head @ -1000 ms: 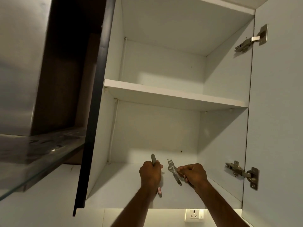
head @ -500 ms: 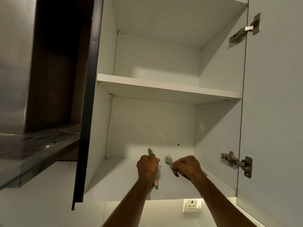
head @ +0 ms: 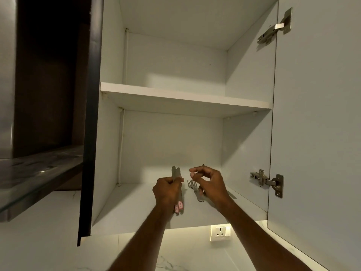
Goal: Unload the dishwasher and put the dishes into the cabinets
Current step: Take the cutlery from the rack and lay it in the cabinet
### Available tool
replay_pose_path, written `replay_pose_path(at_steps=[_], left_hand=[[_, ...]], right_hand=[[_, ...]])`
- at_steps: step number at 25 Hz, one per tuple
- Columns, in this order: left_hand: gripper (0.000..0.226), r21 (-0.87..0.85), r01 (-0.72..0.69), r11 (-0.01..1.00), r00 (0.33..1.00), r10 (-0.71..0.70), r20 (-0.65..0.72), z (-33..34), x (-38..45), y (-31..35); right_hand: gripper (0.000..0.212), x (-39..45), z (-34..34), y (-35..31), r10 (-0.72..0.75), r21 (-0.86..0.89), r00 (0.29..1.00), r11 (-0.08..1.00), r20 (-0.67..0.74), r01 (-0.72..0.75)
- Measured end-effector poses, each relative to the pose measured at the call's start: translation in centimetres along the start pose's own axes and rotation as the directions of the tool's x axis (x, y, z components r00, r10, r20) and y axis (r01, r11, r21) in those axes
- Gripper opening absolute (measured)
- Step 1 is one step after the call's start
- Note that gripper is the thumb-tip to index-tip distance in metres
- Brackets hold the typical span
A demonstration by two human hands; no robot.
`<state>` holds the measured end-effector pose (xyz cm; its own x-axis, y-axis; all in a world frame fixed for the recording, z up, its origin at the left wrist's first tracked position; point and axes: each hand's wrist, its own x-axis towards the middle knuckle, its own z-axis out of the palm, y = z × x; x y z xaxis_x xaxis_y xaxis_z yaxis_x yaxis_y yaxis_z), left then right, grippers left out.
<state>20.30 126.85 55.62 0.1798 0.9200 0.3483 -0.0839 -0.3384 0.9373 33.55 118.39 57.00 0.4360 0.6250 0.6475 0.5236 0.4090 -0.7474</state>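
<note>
Open wall cabinet (head: 109, 133): two shelves. Left hand (head: 167, 189) grips two knives (head: 178, 177) over the bottom shelf (head: 136, 208). Just right, forks (head: 193, 187), count unclear, lie on it beneath the right hand (head: 210, 184), fingers loosely curled, holding nothing.

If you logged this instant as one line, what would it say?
left hand: grips two knives | right hand: loosely curled above forks on bottom shelf | upper shelf: nothing visible

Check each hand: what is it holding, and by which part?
The left hand grips two knives around mid-handle. The right hand hovers over the forks on the bottom shelf, fingers loosely curled; it seems to hold nothing.
</note>
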Motion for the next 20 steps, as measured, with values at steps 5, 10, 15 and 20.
replay_pose_path(at_steps=[5,10,15,20], left_hand=[[0.02,-0.022,-0.064,0.998,0.998,0.064,-0.011,-0.2,-0.9,0.4],[0.033,-0.022,0.003,1.0,0.995,-0.005,-0.099,-0.7,-1.3,1.0],[0.052,0.324,0.041,0.945,0.991,0.003,-0.135,-3.1,2.4,-2.5],[0.039,0.366,0.079,0.927,0.988,-0.023,-0.155,-6.6,0.6,-0.2]], right_hand=[[0.013,-1.5,1.9,-1.3,0.045,-0.057,0.989,0.998,0.144,-0.038],[0.016,-2.6,2.1,-1.4,0.162,-0.132,0.972,0.981,0.17,-0.14],[0.004,-2.4,2.1,-1.4,0.191,-0.218,0.968,0.964,0.162,-0.154],[0.012,-1.6,4.6,-1.4,0.188,-0.367,0.98,0.918,0.06,-0.154]])
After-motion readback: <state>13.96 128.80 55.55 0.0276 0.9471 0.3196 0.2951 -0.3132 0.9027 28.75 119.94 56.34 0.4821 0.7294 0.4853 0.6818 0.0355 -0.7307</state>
